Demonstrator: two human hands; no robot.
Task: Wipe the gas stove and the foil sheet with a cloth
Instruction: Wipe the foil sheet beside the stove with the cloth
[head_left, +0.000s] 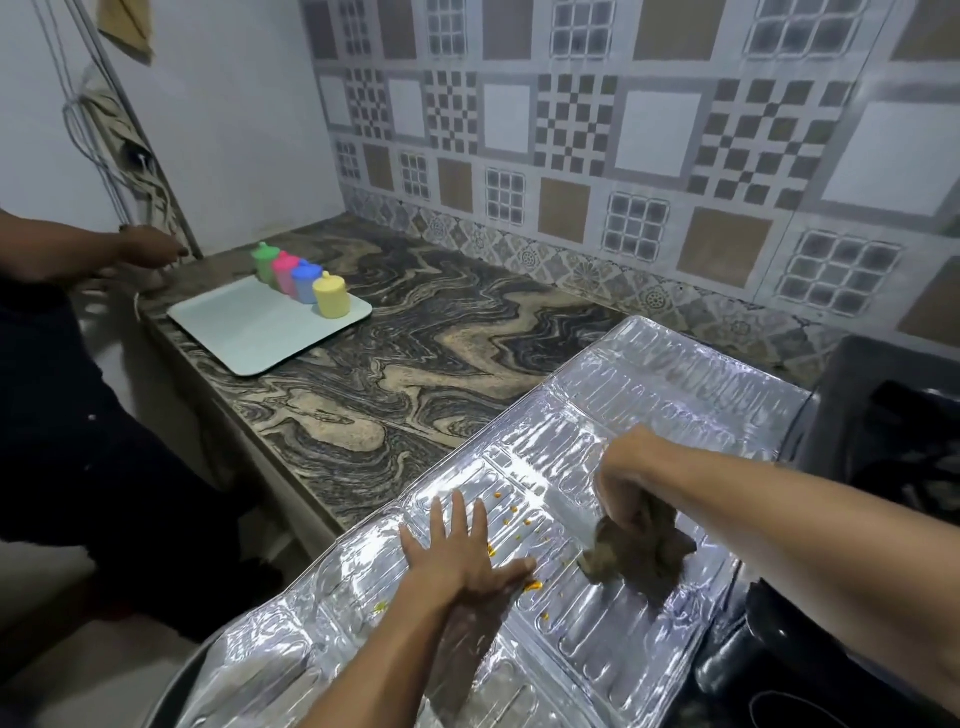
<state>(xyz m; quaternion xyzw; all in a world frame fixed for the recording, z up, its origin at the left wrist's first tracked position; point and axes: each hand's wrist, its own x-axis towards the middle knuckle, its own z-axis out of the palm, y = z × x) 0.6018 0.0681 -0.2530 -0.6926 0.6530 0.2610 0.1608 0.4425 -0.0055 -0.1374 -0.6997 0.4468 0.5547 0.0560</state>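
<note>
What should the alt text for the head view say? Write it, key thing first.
A right hand rubs a brown cloth over an orange-spattered foil sheet while the left hand presses it flat. Behind, on a marbled counter, a tray holds four coloured containers.

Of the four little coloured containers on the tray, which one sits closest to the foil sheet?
The yellow container, at the row's end nearest the foil sheet; the blue container, pink container and green container line up behind it on the tray.

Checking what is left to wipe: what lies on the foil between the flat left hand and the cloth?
In the head view, small orange-yellow specks dot the foil sheet between the left hand and the cloth gripped by the right hand.
</note>
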